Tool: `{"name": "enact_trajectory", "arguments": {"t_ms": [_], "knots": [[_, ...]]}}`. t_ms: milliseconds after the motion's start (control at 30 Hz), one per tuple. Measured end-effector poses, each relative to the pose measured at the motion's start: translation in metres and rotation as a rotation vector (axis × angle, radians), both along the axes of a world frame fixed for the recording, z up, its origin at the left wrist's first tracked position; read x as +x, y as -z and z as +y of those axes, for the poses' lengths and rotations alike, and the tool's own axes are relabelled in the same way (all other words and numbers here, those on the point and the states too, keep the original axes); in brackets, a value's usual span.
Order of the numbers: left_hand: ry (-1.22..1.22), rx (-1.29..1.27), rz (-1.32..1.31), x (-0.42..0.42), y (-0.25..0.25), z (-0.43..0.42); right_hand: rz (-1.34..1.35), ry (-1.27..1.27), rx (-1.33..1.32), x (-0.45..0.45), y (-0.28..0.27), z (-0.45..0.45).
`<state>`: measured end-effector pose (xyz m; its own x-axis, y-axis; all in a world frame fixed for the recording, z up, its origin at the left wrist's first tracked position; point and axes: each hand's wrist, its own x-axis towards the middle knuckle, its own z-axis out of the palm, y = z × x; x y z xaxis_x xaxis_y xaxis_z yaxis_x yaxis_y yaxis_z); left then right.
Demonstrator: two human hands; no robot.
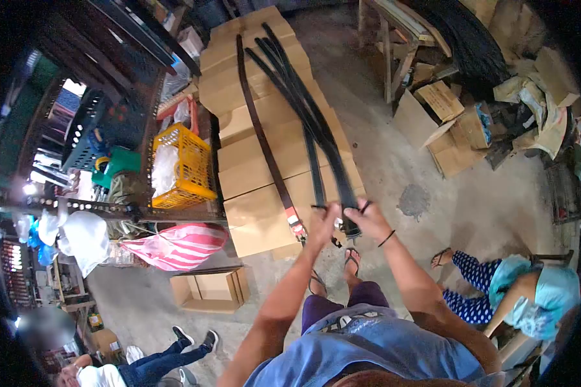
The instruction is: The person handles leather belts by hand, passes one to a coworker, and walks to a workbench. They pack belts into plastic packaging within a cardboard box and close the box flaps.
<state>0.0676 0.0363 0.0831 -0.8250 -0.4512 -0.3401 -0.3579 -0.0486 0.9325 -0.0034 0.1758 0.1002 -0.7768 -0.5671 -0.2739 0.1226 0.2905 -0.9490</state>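
Several long black belts point(294, 100) lie in a bunch along the flattened cardboard boxes, their near ends running to my hands. My left hand point(325, 224) is closed over the near end of a black belt, a short dark piece poking out by the fingers. My right hand point(371, 222), with a dark band at the wrist, is closed at the end of the thicker bunch of black belts. What exactly lies under the fingers is partly hidden. Left of them, a dark brown belt point(262, 135) lies apart, with a red and white tag point(294, 221) near its end.
The belts rest on stacked cardboard boxes point(252, 222). A yellow crate point(184, 168) and a red-striped bag point(177, 246) are at left, an open carton point(210, 290) on the floor. Seated people are at lower right point(529, 297) and lower left point(142, 371). Torn cartons point(455, 142) lie at right.
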Motion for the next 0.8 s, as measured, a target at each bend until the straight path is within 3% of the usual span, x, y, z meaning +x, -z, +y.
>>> {"name": "enact_trajectory", "arguments": {"t_ms": [33, 67, 167, 233, 300, 367, 433, 500, 567, 633, 700, 800], "knots": [[0.101, -0.105, 0.060, 0.008, -0.012, 0.004, 0.110, -0.080, 0.149, 0.006, -0.002, -0.009], [-0.047, 0.028, 0.275, 0.010, -0.024, 0.019, 0.181, -0.113, 0.111, 0.013, -0.005, -0.014], [-0.161, 0.038, 0.334, 0.017, -0.016, 0.010, 0.397, -0.225, -0.008, 0.008, -0.011, -0.020], [-0.174, -0.068, 0.293, 0.020, -0.011, -0.005, -0.052, -0.392, 0.042, -0.004, -0.047, -0.023], [-0.237, -0.177, 0.225, 0.019, -0.023, -0.016, 0.070, -0.506, -0.001, -0.020, -0.040, -0.038], [-0.168, -0.215, 0.189, 0.014, -0.056, -0.026, -0.524, -0.176, -0.245, -0.029, -0.060, -0.048], [-0.073, -0.297, 0.215, 0.008, -0.061, -0.035, -0.781, -0.112, -0.443, -0.032, -0.060, -0.086], [0.020, -0.381, 0.239, 0.010, -0.077, -0.033, -0.826, -0.041, -0.696, -0.054, -0.068, -0.123], [-0.011, -0.199, 0.111, 0.022, -0.119, -0.024, -0.778, -0.299, -0.846, -0.106, -0.057, -0.145], [-0.045, -0.244, 0.151, 0.044, -0.125, -0.027, -0.739, -0.186, -0.873, -0.129, -0.086, -0.162], [-0.109, -0.160, 0.112, 0.076, -0.140, -0.023, -0.663, 0.084, -1.024, -0.145, -0.117, -0.185], [-0.213, -0.128, 0.231, 0.131, -0.150, -0.028, -0.629, -0.073, -1.066, -0.196, -0.144, -0.183]]}}
